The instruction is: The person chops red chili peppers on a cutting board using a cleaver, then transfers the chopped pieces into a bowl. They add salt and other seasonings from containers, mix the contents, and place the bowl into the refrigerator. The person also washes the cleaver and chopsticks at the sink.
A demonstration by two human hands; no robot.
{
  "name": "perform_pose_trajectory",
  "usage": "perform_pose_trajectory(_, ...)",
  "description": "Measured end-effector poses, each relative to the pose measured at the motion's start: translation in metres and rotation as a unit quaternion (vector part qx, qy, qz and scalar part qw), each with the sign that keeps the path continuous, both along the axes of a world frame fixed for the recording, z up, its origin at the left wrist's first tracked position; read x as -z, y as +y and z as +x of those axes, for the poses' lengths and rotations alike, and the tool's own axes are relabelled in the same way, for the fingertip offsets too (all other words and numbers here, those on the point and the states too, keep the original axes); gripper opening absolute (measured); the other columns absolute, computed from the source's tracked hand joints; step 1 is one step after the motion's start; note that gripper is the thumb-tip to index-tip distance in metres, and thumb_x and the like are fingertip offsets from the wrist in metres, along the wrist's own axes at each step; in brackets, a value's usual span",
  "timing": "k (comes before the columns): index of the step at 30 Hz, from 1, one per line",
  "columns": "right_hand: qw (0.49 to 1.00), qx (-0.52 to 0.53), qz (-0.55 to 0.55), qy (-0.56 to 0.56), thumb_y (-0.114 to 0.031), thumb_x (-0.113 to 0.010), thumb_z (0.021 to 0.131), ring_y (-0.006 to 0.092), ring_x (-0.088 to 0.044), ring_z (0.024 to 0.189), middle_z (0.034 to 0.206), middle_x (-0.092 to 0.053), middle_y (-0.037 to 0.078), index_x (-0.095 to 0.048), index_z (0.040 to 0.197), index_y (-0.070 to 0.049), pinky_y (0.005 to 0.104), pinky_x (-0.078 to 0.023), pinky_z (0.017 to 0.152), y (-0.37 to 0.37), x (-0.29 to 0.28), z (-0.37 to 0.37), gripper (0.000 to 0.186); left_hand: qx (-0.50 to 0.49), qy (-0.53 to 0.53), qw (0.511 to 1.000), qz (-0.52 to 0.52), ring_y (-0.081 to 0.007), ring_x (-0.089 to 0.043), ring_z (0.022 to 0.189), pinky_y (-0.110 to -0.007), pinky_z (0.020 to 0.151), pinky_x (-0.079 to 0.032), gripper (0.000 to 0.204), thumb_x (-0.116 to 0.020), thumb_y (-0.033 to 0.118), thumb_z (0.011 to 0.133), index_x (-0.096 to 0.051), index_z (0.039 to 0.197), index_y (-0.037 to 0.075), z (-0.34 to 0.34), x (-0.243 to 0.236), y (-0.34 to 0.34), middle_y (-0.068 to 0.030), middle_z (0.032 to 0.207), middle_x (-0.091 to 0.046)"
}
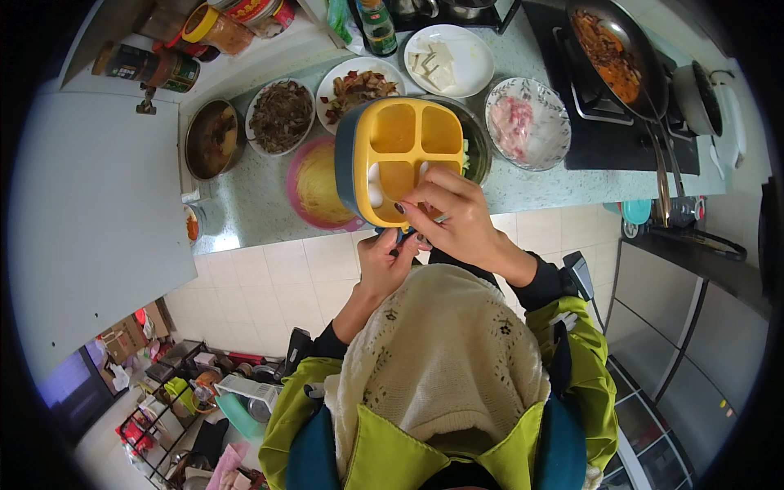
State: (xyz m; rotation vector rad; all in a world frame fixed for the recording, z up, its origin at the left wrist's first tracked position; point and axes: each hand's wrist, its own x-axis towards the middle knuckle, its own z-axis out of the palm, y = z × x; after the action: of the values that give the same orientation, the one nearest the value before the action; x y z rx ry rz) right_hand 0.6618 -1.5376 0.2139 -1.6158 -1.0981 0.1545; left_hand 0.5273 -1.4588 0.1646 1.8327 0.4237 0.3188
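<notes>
A yellow four-compartment container [416,125] with a dark blue outer shell is tilted over the counter's front. White oval pieces, like peeled eggs [375,184], lie in its lower left compartment, and another white piece shows partly behind my fingers. My left hand [382,265] grips the dark blue part at the container's near end. My right hand [449,216] is over the lower compartments with thumb and index finger pinched; what is between them is hidden. A pink board [309,184] with yellow contents and a steel bowl [476,151] lie partly under the container.
Plates of dark shreds [280,117], chopped food [347,86], white slices [469,57] and raw meat [523,126] line the counter [229,237]. A pan [616,61] with food sits on the stove at right, handle over the edge. Jars [171,65] stand upper left.
</notes>
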Motion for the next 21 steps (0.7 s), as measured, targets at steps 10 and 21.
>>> perform_pose_trajectory(10, 0.851, 0.053, 0.115, 0.510, 0.000, -0.054, 0.078, 0.0037, -0.038, 0.052, 0.062, -0.048, -0.004, -0.055, 0.076, -0.001, 0.0187, -0.030, 0.049, -0.026, 0.034, 0.010, 0.002, -0.019, 0.042, 0.998, -0.038, -0.0146, -0.063, 0.064, -0.023, 0.053, -0.049, 0.012, -0.052, 0.006, 0.085, -0.052, 0.079, -0.004, 0.009, 0.008, -0.028, -0.0077, 0.071, -0.061)
perform_pose_trajectory(21, 0.828, 0.108, 0.184, 0.518, -0.004, -0.053, 0.081, 0.0051, -0.032, 0.048, 0.059, -0.043, -0.002, -0.054, 0.077, -0.003, 0.0202, -0.023, 0.045, -0.052, 0.041, 0.046, 0.005, -0.152, -0.043, 0.977, -0.142, -0.0126, -0.059, 0.058, -0.022, 0.054, -0.048, 0.015, -0.049, 0.009, 0.087, -0.051, 0.085, -0.006, -0.019, 0.006, -0.005, -0.0123, 0.068, -0.063)
